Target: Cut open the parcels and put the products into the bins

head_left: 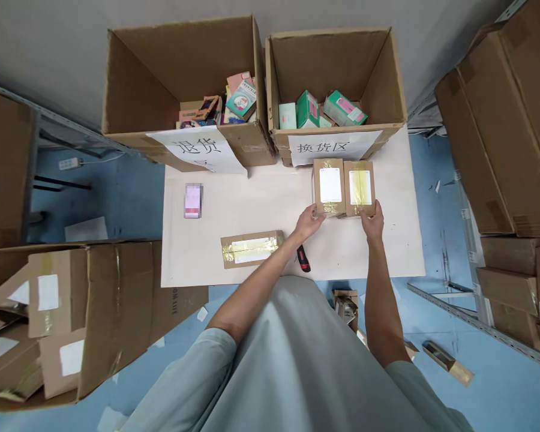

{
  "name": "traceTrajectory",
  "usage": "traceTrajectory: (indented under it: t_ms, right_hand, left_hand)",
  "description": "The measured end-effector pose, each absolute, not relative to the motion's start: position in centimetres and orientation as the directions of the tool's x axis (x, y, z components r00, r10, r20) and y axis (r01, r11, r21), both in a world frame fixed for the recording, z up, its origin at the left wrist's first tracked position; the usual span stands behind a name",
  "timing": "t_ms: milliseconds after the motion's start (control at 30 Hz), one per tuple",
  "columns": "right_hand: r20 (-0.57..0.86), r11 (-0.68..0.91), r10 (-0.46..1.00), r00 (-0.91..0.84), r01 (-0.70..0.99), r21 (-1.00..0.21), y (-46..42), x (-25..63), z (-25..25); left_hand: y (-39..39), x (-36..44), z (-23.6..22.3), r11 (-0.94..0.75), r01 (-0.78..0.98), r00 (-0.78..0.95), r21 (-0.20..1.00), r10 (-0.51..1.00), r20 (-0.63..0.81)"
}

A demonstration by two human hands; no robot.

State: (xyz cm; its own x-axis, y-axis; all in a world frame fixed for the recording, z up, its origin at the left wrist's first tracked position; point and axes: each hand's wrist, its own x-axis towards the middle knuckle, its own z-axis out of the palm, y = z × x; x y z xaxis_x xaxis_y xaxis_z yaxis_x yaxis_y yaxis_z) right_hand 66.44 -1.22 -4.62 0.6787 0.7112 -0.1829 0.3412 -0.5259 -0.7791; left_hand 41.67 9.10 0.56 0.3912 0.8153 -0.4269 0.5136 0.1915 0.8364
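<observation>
Two small taped cardboard boxes stand side by side at the right of the table, touching or nearly so. My left hand (309, 222) grips the lower left corner of the left cardboard box (330, 185), which has a white label and yellowish clear tape. At the lower right corner of the right cardboard box (359, 187), my right hand (372, 223) has its thumb on the front edge and its fingers along the side. A box cutter (303, 259) in red and black lies below my left hand. Left of that forearm rests a long taped carton (251, 248), partly covered by the arm.
Two large open cartons stand behind: the left carton (135, 90) holds books or small boxes, the right carton (337, 51) green-and-white boxes. A phone (193, 200) lies on the white table (234, 198). A big carton (117, 300) of parcels stands left; shelves with boxes (508, 264) stand right.
</observation>
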Motion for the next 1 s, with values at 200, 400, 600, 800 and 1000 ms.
traceTrajectory:
  t_ms: [200,400,600,800,1000]
  right_hand:
    - [-0.305,-0.552,0.690,0.656,0.206,-0.808,-0.1,61.6,-3.7]
    - [-0.418,-0.540,0.716,0.559,0.064,-0.839,1.2,57.1,-4.2]
    - [-0.545,-0.730,0.658,0.519,0.264,-0.630,-3.0,49.7,-6.5]
    - [-0.505,-0.689,0.722,0.473,0.551,-0.470,-6.8,42.0,-7.4]
    - [-0.465,-0.681,0.732,0.497,0.548,-0.486,-6.0,40.2,-5.7]
  left_hand:
    - [8.3,37.6,1.6,0.252,0.588,0.235,0.769,0.856,-0.460]
    - [9.4,31.1,2.3,0.159,0.596,0.235,0.787,0.903,-0.361]
    - [7.6,19.4,1.3,0.164,0.653,-0.001,0.740,0.976,-0.216]
    - [2.8,9.5,0.1,0.458,0.545,-0.152,0.702,0.878,-0.455]
    - [0.4,7.2,-1.4,0.516,0.403,-0.007,0.756,0.828,-0.561]
